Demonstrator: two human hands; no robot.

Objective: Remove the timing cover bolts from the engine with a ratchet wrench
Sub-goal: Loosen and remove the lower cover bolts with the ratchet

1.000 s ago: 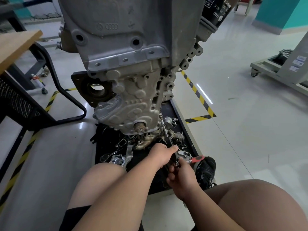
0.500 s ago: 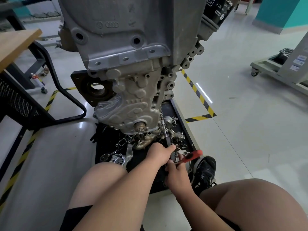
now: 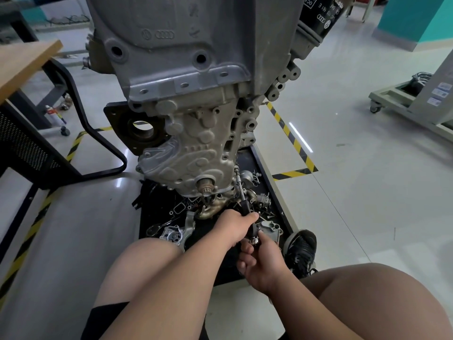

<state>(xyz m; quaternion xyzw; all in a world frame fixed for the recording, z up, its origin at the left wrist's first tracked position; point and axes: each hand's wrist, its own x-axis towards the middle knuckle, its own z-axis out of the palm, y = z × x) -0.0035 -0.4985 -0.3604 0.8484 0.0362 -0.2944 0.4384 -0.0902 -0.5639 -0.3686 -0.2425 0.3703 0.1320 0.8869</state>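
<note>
**Both hands on the wrench, low at the engine's foot**

At 6 o'clock, nearest the camera, the right hand (image 3: 262, 263) curls around the lower end of the ratchet wrench (image 3: 241, 190). Just above it, the left hand (image 3: 235, 227) is wrapped tight on the black shank. The tool rises toward 12 o'clock, and its tip meets the right edge of the timing cover (image 3: 196, 155). At 4 o'clock a black shoe (image 3: 301, 251) sits beside a black tray (image 3: 263, 163) strewn with loose metal parts. The engine (image 3: 183, 45) towers over the tray. The glossy pale floor (image 3: 367, 192) carries hazard tape (image 3: 291, 138) at 2 o'clock. A wooden table (image 3: 24, 62) stands at 10 o'clock, a wheeled cart (image 3: 416, 101) at 3, and a teal wall (image 3: 416, 15) at 1.
</note>
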